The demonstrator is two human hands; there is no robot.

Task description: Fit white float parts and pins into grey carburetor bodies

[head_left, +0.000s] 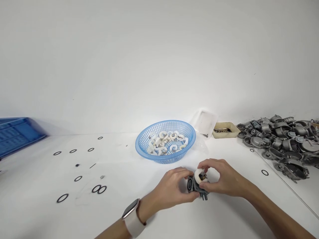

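Note:
My left hand (171, 187), with a watch (132, 212) on its wrist, grips a grey metal housing (191, 186) between thumb and fingers, just above the white table. On top of that housing sits a white plastic ring-shaped part (198, 176) with a small metal piece in its middle. The thumb and fingers of my right hand (221, 179) pinch this white part from the right side. Behind both hands stands a blue plastic basket (142, 153) holding several similar white parts (163, 134).
Several black rubber rings (62, 198) lie scattered across the left of the table (119, 176). At the right is a heap of grey metal housings (284, 139). A cream tray (225, 134) and a white container (206, 122) stand at the back. A blue crate (20, 136) is far left.

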